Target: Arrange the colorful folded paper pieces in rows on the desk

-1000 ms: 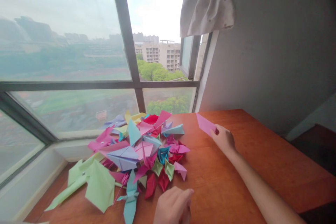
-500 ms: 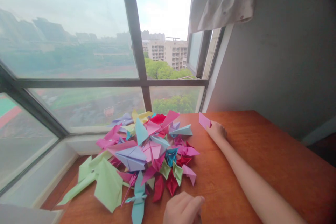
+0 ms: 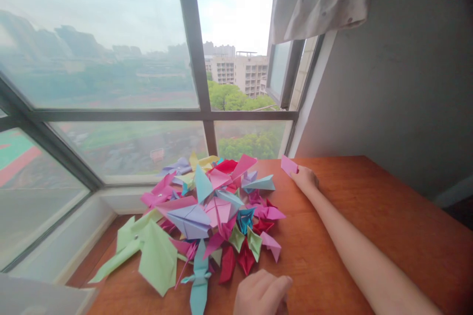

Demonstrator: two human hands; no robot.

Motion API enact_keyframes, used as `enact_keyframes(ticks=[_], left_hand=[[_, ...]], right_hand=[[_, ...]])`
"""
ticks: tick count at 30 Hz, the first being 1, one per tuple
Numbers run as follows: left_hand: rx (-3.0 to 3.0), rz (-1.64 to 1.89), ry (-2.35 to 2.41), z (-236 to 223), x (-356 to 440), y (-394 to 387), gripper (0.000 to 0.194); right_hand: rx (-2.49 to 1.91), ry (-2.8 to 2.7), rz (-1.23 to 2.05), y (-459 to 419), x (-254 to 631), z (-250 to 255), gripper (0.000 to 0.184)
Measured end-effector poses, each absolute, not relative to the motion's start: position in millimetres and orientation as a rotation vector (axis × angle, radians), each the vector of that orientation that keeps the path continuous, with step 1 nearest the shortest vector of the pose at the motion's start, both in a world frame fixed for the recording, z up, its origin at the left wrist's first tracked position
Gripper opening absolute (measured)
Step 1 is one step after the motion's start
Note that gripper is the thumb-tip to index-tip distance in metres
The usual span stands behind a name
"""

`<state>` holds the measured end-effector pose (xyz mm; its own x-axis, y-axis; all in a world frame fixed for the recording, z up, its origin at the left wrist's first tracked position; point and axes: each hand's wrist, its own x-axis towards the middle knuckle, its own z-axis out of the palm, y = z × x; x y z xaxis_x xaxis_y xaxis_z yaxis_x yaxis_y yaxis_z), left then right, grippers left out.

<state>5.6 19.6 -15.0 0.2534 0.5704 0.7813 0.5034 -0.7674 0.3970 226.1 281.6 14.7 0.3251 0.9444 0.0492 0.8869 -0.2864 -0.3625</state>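
Note:
My right hand [image 3: 306, 179] reaches across the wooden tabletop near the window. Its fingers are closed on the near edge of a folded pink paper piece [image 3: 288, 165]. Low in the middle, my left hand [image 3: 261, 293] is curled into a loose fist, palm down, with no object showing in it. Just beyond that fist lie a dark red folded paper [image 3: 226, 265] and a red paper piece [image 3: 246, 256]. A blue paper crane [image 3: 200, 280] rests to its left, and a pink-purple folded paper [image 3: 272, 246] lies farther up.
A heap of colourful origami [image 3: 221, 206] covers the tabletop's left side, with a large pale green paper figure [image 3: 158, 261] at its edge. Window frames [image 3: 148, 116] stand behind the wooden table [image 3: 373, 206]. A curtain [image 3: 321, 0] hangs top right beside the grey wall [image 3: 414, 83].
The whole scene has shifted slightly right as my head turned a little. My right hand still grips the pink paper in nearly the same place; my left hand stays curled.

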Motion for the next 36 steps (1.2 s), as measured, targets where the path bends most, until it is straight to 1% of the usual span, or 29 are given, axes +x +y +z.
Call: enact_keyframes(ticks=[5, 10, 17, 22, 26, 30, 33, 36], left_hand=[[2.464, 1.521, 1.000, 1, 3, 20, 0.029], [2.459, 1.490, 0.971, 6, 0, 20, 0.032], [2.324, 1.440, 0.969, 9, -3, 19, 0.036], [2.158, 1.432, 1.005, 34, -9, 14, 0.035], [2.207, 1.396, 1.022, 60, -23, 13, 0.035], [2.266, 1.409, 1.168, 82, -50, 17, 0.032], [2.263, 1.471, 1.387, 93, -71, 25, 0.025], [2.252, 1.456, 1.614, 102, -87, 37, 0.020]], right_hand=[[-2.138, -1.564, 0.248, 270, 238, 13, 0.038], [-1.958, -1.515, 0.243, 236, 248, 8, 0.041], [-1.685, -1.629, 0.399, 170, 226, -5, 0.035], [-1.552, -1.631, 0.597, 142, 207, -10, 0.033], [-1.538, -1.600, 0.631, 137, 203, -13, 0.033], [-1.531, -1.590, 0.650, 138, 205, -14, 0.032], [-1.523, -1.596, 0.649, 138, 205, -14, 0.032], [-1.515, -1.614, 0.644, 137, 203, -15, 0.031]])
